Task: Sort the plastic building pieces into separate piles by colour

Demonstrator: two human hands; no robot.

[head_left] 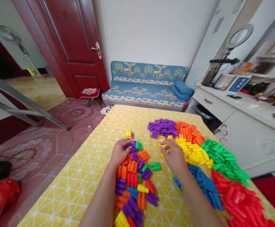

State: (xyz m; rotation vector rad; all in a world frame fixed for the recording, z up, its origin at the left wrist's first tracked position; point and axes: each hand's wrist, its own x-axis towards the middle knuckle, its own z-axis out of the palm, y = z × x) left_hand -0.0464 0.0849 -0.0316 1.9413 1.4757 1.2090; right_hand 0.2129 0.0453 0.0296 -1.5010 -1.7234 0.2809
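Observation:
A mixed heap of small, ribbed plastic pieces [132,179] in several colours lies on the table in front of me. At its far left edge, my left hand [120,153] rests over purple and orange pieces, thumb and forefinger apart. Whether it touches one is unclear. My right hand [174,155] hovers at the near left side of a yellow pile [194,151], its fingers loosely bent and apart; nothing clearly shows in its grasp. Under my right forearm lies a blue pile [204,186], partly hidden. A yellow piece [128,133] and a small purple piece [132,135] sit beyond my left hand.
Sorted piles stand along the right: purple [163,127], orange [190,133], green [224,159] and red [243,201]. A yellow patterned cloth [80,189] covers the table. Beyond are a blue sofa [139,91], a red stool [90,92] and a white desk [253,110].

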